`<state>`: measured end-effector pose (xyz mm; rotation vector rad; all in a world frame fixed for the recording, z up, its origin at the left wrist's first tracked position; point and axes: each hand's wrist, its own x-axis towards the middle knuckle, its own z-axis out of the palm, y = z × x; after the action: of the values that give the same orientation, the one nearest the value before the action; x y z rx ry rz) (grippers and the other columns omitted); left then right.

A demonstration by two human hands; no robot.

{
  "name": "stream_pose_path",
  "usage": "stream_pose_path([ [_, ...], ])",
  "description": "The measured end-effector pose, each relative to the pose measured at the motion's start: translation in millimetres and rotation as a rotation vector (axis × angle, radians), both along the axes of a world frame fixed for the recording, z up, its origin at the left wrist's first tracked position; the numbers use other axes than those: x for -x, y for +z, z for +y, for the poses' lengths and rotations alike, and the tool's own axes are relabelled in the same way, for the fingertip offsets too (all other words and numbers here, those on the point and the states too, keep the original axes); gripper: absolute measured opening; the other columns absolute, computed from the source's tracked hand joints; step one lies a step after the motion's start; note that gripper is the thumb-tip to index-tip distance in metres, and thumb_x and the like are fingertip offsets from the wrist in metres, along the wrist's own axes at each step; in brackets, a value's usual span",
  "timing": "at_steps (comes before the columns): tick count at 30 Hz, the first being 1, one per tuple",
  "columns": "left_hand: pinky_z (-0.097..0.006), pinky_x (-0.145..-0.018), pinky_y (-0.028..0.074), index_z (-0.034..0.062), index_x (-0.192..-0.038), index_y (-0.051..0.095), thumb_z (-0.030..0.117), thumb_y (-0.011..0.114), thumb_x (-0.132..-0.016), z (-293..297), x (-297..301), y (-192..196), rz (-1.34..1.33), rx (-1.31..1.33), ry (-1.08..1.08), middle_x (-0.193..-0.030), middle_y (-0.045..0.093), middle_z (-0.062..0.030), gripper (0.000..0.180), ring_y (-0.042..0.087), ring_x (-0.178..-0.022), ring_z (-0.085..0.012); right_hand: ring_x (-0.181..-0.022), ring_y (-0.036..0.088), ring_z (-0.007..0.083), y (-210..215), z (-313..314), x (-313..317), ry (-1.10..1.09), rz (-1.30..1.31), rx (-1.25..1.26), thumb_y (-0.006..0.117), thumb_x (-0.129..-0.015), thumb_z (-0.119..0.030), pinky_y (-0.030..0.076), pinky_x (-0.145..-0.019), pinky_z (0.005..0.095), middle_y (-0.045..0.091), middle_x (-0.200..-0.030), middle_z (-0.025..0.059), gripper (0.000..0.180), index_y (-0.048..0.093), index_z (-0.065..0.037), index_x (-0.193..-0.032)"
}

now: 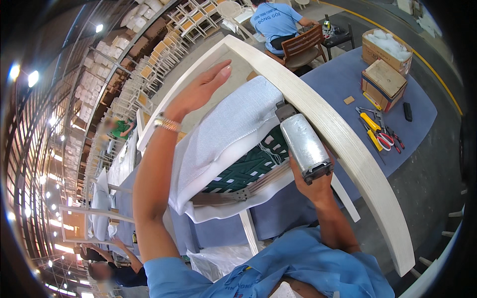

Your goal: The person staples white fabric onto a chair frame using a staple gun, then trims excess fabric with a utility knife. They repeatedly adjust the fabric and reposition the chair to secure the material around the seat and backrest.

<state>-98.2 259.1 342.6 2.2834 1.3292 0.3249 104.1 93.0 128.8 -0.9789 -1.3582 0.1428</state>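
A pale wooden chair frame [348, 129] lies tipped in front of me, its long curved rail sweeping from the top down to the lower right. Light grey woven fabric over white foam covers the seat pad [223, 119]; dark green webbing [238, 169] shows on its underside. My right hand [310, 186] grips a silver staple gun [303, 141], its nose at the fabric edge beside the curved rail. The handle is mostly hidden behind the gun's body. My left hand [201, 92] stretches flat above the pad's far side, fingers extended and holding nothing; whether it touches the fabric I cannot tell.
Yellow-handled tools [372, 131], red-handled scissors [385, 140] and a black object [408, 111] lie on the blue-grey table [417, 134]. Cardboard boxes [383, 84] stand behind them. A person in blue [278, 22] sits beyond the table; stacked chairs [149, 69] line the far left.
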Motion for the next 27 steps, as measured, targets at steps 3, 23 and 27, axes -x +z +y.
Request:
stream_pose_path([
  [3, -0.038, -0.120, 0.026, 0.0043, -0.152, 0.040, 0.060, 0.046, -0.101, 25.0, -4.5, -40.2, -0.042, 0.065, -0.161, -0.155, 0.043, -0.0157, 0.076, 0.038, -0.145, -0.0294, -0.099, 0.070, 0.0355, 7.9, -3.4, 1.5, 0.011, 0.100, 0.018, 0.077, -0.078, -0.005, 0.054, -0.091, 0.0394, 0.069, -0.108, 0.0206, 0.042, 0.064, 0.003, -0.118],
  [23, -0.050, -0.105, 0.043, 0.0037, -0.156, 0.025, 0.027, 0.073, -0.081, -81.0, -29.0, -34.9, 0.336, -0.485, -0.148, -0.145, 0.045, -0.0287, 0.092, 0.052, -0.124, -0.0466, -0.099, 0.070, 0.0311, 23.4, -20.2, 9.5, 0.308, 0.186, 0.082, 0.080, -0.072, -0.013, 0.055, -0.086, 0.0341, 0.066, -0.114, 0.0179, 0.067, 0.055, 0.001, -0.133],
  [27, -0.052, -0.102, 0.045, 0.0045, -0.156, 0.024, 0.025, 0.076, -0.077, -79.3, -28.9, -37.2, 0.350, -0.505, -0.136, -0.145, 0.044, -0.0279, 0.096, 0.054, -0.121, -0.0474, -0.100, 0.069, 0.0324, 21.7, -18.2, 11.1, 0.316, 0.157, 0.092, 0.081, -0.071, -0.016, 0.056, -0.085, 0.0362, 0.065, -0.117, 0.0174, 0.069, 0.055, 0.001, -0.133],
])
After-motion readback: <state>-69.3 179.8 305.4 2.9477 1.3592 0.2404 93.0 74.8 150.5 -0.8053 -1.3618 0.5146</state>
